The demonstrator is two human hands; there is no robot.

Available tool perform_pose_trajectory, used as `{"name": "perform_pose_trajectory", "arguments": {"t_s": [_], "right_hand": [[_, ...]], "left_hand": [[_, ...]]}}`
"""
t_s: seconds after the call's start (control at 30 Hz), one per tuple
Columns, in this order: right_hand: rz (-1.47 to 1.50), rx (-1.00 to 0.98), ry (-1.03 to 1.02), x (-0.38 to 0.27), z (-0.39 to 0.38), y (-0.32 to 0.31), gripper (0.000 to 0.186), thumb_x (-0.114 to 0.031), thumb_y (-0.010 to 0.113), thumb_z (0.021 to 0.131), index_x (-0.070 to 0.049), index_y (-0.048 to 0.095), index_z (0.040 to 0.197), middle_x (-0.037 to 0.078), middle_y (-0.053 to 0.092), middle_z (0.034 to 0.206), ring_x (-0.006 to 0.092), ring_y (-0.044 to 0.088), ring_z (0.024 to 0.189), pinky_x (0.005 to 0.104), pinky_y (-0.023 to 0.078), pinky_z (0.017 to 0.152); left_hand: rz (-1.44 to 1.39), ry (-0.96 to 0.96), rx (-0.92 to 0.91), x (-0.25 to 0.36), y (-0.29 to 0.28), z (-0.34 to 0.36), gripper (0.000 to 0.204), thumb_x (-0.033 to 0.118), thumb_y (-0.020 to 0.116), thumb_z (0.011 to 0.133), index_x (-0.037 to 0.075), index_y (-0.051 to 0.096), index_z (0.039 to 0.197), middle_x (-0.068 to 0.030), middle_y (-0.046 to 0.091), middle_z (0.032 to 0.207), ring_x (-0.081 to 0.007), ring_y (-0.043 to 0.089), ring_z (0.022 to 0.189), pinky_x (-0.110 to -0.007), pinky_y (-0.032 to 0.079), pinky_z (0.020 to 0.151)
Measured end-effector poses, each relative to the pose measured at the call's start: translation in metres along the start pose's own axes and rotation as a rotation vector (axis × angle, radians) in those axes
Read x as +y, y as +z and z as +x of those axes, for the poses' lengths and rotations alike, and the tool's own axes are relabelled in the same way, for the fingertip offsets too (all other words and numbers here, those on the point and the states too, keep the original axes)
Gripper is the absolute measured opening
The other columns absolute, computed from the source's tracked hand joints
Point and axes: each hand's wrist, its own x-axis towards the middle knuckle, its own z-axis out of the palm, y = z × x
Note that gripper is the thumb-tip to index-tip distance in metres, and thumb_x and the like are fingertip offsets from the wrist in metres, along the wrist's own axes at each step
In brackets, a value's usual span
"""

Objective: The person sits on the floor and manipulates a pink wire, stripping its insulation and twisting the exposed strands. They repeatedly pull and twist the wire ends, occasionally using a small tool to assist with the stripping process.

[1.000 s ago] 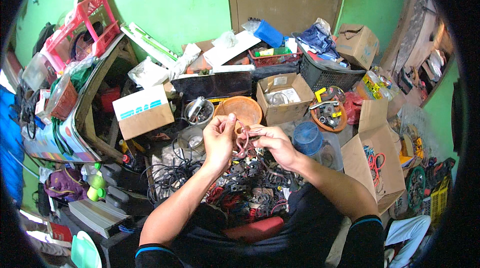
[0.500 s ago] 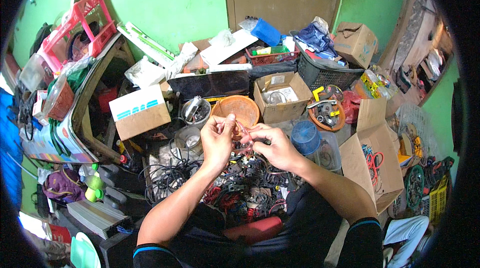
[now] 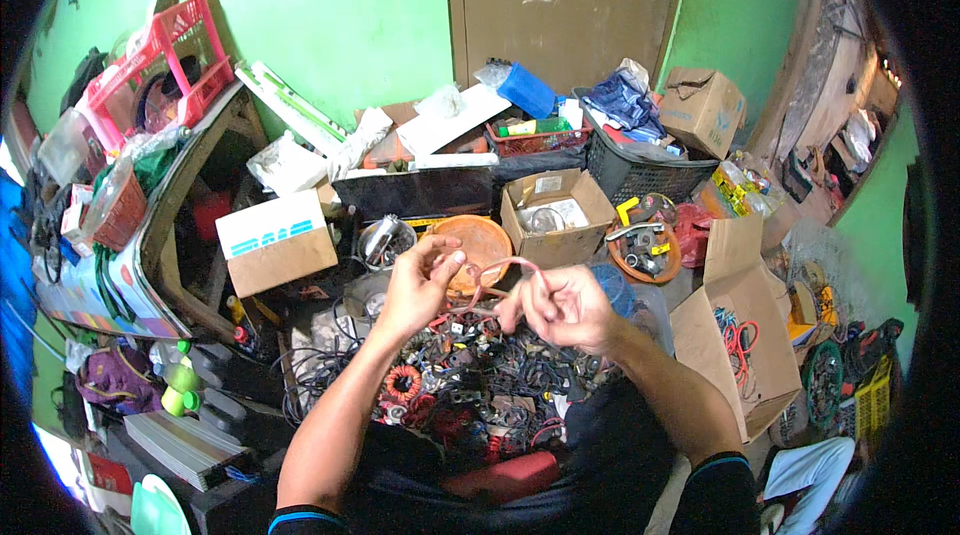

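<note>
A thin pinkish-red wire (image 3: 518,261) runs in a loop between my two hands, above a heap of electrical scrap. My right hand (image 3: 568,307) is closed on it, fingers curled with the wire passing over them. My left hand (image 3: 418,285) has its thumb and fingers bent together at the wire's other side; the exact grip is partly hidden. Beneath both hands lies the heap of small parts and cables (image 3: 480,375), with a coiled orange-red cord (image 3: 403,383) in it. Just beyond my hands stands an orange bowl (image 3: 490,237).
Behind the bowl sits an open cardboard box (image 3: 555,245). To the right are a tool-filled orange basin (image 3: 645,270) and a tall open carton (image 3: 715,365) with coloured wires. Black cables (image 3: 315,375) spread at left. A person's trouser leg (image 3: 815,475) shows at lower right.
My hands have moved apart, the left one to the left and the right one to the right. The wire, bunched between my fingers before, now shows as an open loop.
</note>
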Motion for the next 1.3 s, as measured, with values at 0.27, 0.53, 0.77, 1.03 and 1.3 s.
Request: {"name": "perform_pose_trajectory", "arguments": {"t_s": [0.27,0.53,0.77,1.03,1.3], "right_hand": [[-0.097,-0.313,0.055,-0.064,-0.012,0.035,0.078,-0.005,0.069,0.074,-0.011,0.033,0.143,0.024,0.058,0.117,0.0298,0.061,0.096,0.0411,0.041,0.096],[-1.96,0.685,-0.54,-0.099,-0.016,-0.042,0.044,-0.001,0.06,0.064,-0.018,0.072,0.103,0.015,0.044,0.141,0.0397,0.024,0.139,0.0575,0.005,0.112],[-1.309,-0.396,0.974,0.009,-0.149,-0.207,0.05,-0.025,0.067,0.081,-0.016,0.054,0.129,0.014,0.052,0.133,0.0284,0.044,0.127,0.0423,0.031,0.108],[-0.508,-0.133,0.8,0.019,-0.065,-0.086,0.039,-0.012,0.057,0.092,0.0,0.05,0.128,0.01,0.063,0.114,0.0152,0.063,0.097,0.03,0.05,0.085],[-0.85,-0.016,0.304,0.061,0.011,-0.01,0.023,-0.02,0.057,0.092,-0.004,0.06,0.108,0.009,0.065,0.069,0.0157,0.064,0.063,0.0333,0.05,0.059]], "left_hand": [[0.363,-0.198,0.009,-0.026,0.007,0.001,0.024,0.017,0.063,0.086,-0.005,0.066,0.078,-0.0216,0.063,0.067,-0.0302,0.065,0.063,-0.042,0.049,0.064],[0.456,-0.285,0.243,-0.077,-0.018,0.021,0.025,0.016,0.056,0.089,-0.001,0.071,0.08,-0.0191,0.066,0.068,-0.0242,0.065,0.062,-0.037,0.049,0.063],[0.439,-0.216,0.63,-0.069,-0.109,0.02,0.027,0.018,0.057,0.091,-0.005,0.067,0.081,-0.0162,0.065,0.067,-0.0213,0.061,0.056,-0.037,0.046,0.057],[0.08,-0.17,0.458,-0.026,-0.055,0.016,0.025,0.02,0.057,0.093,-0.004,0.062,0.088,-0.0056,0.061,0.07,-0.0109,0.05,0.062,-0.03,0.043,0.057],[0.014,-0.131,0.359,0.0,0.023,0.007,0.022,0.018,0.056,0.093,-0.003,0.059,0.086,-0.0084,0.061,0.066,-0.0119,0.056,0.061,-0.03,0.045,0.057]]}}
